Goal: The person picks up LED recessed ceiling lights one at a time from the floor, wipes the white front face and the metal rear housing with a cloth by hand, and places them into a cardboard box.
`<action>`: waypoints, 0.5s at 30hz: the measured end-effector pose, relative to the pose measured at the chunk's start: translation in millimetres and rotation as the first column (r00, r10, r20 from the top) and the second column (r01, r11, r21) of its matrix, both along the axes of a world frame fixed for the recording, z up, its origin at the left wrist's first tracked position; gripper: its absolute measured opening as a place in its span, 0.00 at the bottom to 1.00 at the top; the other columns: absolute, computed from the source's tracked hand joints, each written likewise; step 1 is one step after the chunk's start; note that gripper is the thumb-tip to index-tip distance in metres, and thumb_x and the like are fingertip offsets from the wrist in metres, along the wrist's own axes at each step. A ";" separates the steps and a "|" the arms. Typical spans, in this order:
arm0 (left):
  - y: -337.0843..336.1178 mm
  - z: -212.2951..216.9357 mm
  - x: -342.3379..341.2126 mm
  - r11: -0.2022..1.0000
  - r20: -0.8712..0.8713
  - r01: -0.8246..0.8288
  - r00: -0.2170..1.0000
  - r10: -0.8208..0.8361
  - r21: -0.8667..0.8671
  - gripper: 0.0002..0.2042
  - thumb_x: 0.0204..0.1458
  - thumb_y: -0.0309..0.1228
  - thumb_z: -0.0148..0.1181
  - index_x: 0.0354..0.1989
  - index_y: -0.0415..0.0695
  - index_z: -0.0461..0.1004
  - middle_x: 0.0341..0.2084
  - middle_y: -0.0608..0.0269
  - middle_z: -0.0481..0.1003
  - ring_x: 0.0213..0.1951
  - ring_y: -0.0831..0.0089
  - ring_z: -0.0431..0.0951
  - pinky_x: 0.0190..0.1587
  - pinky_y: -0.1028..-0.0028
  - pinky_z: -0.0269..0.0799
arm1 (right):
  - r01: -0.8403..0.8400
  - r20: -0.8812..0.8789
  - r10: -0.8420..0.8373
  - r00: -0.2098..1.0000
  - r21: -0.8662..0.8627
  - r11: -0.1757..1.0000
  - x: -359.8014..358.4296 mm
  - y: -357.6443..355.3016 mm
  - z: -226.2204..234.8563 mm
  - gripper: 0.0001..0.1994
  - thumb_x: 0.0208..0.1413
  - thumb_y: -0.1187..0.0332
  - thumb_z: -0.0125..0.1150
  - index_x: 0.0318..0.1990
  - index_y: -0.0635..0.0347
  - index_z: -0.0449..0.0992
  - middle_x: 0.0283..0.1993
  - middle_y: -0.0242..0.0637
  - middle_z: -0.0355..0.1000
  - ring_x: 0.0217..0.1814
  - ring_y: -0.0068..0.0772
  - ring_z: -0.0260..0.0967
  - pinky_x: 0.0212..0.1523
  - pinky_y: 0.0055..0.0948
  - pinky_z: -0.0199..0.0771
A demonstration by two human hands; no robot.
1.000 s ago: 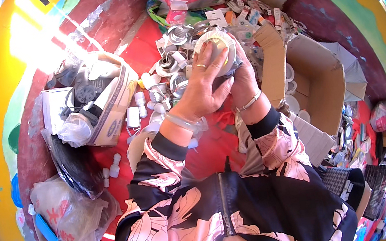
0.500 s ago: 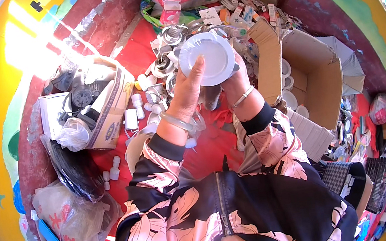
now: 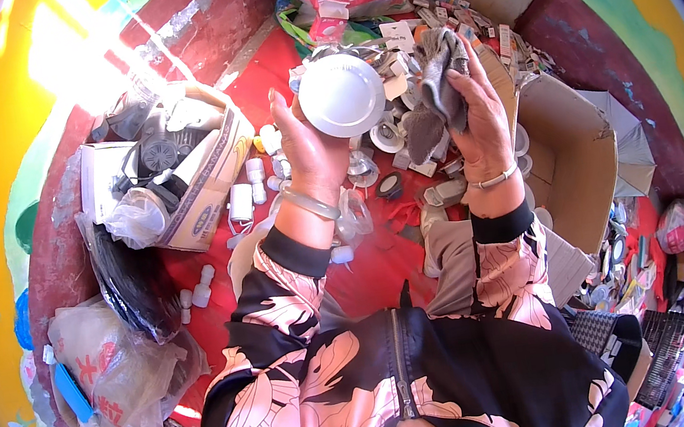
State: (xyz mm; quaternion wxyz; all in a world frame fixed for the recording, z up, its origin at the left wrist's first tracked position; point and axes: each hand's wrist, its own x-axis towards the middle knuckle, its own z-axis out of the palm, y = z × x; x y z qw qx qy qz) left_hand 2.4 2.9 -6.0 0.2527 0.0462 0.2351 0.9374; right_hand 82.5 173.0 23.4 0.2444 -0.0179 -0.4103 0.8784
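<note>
A round white downlight (image 3: 341, 96) faces up in my left hand (image 3: 312, 156), held from below and behind with the thumb raised off to its left. The fingers behind the light are mostly hidden. To the right, apart from the light, my right hand (image 3: 484, 119) grips a crumpled grey cloth (image 3: 440, 86), part of which hangs down toward the left. Beneath and beyond both hands lies a pile of loose lamps and lamp parts, including a white ring-shaped fitting (image 3: 386, 137) and a small dark round part (image 3: 390, 186).
An open cardboard box (image 3: 570, 155) with round white pieces beside its left wall stands at the right. Another carton (image 3: 207, 189) at the left holds dark and grey appliances. White plastic bulbs (image 3: 241, 203) and plastic bags (image 3: 119, 367) lie on the left; small packages (image 3: 506, 42) are heaped at the back.
My right hand has left the downlight and moved right, bringing the grey cloth into plain view. The left hand keeps the light, now shifted slightly left and up.
</note>
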 end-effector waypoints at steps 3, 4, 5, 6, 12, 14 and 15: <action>3.0 -8.7 -1.0 1.000 -0.066 -0.009 0.998 0.009 0.008 0.30 0.59 0.53 0.27 0.55 0.40 0.63 0.52 0.56 0.67 0.55 0.61 0.66 0.58 0.60 0.59 | 0.114 -0.040 -0.108 0.993 0.247 0.962 -0.8 -18.4 2.5 0.30 0.52 0.80 0.56 0.63 0.58 0.54 0.50 0.34 0.66 0.51 0.24 0.64 0.52 0.25 0.67; 5.3 -9.9 -0.6 1.000 -0.086 0.015 0.996 -0.015 0.003 0.29 0.60 0.52 0.29 0.55 0.41 0.63 0.52 0.56 0.67 0.55 0.61 0.66 0.57 0.61 0.60 | 0.182 -0.041 -0.181 0.983 0.393 0.901 0.5 -23.1 -1.7 0.26 0.51 0.80 0.57 0.59 0.59 0.59 0.48 0.32 0.66 0.48 0.23 0.64 0.50 0.22 0.67; 7.9 -10.3 0.1 0.999 -0.106 0.040 0.994 -0.040 -0.003 0.28 0.60 0.52 0.31 0.55 0.41 0.63 0.52 0.57 0.67 0.54 0.62 0.67 0.57 0.61 0.61 | 0.235 -0.050 -0.242 0.969 0.484 0.843 -1.5 -26.4 -11.8 0.24 0.51 0.81 0.57 0.56 0.59 0.63 0.46 0.30 0.67 0.47 0.22 0.65 0.49 0.21 0.66; 9.6 -9.8 1.1 0.998 -0.124 0.062 0.990 -0.063 -0.013 0.27 0.60 0.51 0.32 0.55 0.41 0.63 0.52 0.57 0.68 0.54 0.63 0.67 0.57 0.62 0.61 | 0.280 -0.063 -0.298 0.952 0.566 0.775 -3.7 -31.2 -18.4 0.21 0.50 0.81 0.58 0.53 0.59 0.66 0.45 0.29 0.68 0.46 0.22 0.65 0.48 0.20 0.66; 20.8 -9.8 15.5 0.987 -0.041 0.137 0.990 -0.134 0.079 0.25 0.59 0.51 0.37 0.55 0.44 0.63 0.51 0.59 0.68 0.53 0.65 0.67 0.57 0.64 0.61 | 0.375 -0.303 -0.479 0.824 0.925 0.060 -6.6 -45.5 -19.8 0.19 0.41 0.73 0.63 0.45 0.60 0.73 0.41 0.42 0.69 0.46 0.43 0.66 0.47 0.33 0.67; 22.4 -10.6 18.5 0.989 -0.024 0.130 0.991 -0.128 0.070 0.25 0.59 0.52 0.37 0.54 0.44 0.63 0.50 0.59 0.68 0.52 0.65 0.68 0.57 0.65 0.62 | 0.349 -0.232 -0.479 0.847 0.922 0.169 -6.4 -54.4 -19.6 0.18 0.42 0.72 0.63 0.45 0.61 0.73 0.41 0.43 0.68 0.46 0.45 0.65 0.47 0.34 0.66; 22.0 -11.9 18.3 0.993 -0.022 0.115 0.993 -0.114 0.037 0.26 0.59 0.52 0.36 0.54 0.43 0.63 0.50 0.58 0.68 0.51 0.65 0.68 0.56 0.65 0.63 | 0.328 -0.184 -0.462 0.868 0.910 0.254 -6.1 -60.1 -17.3 0.18 0.42 0.71 0.63 0.44 0.61 0.73 0.41 0.43 0.67 0.45 0.44 0.65 0.46 0.34 0.66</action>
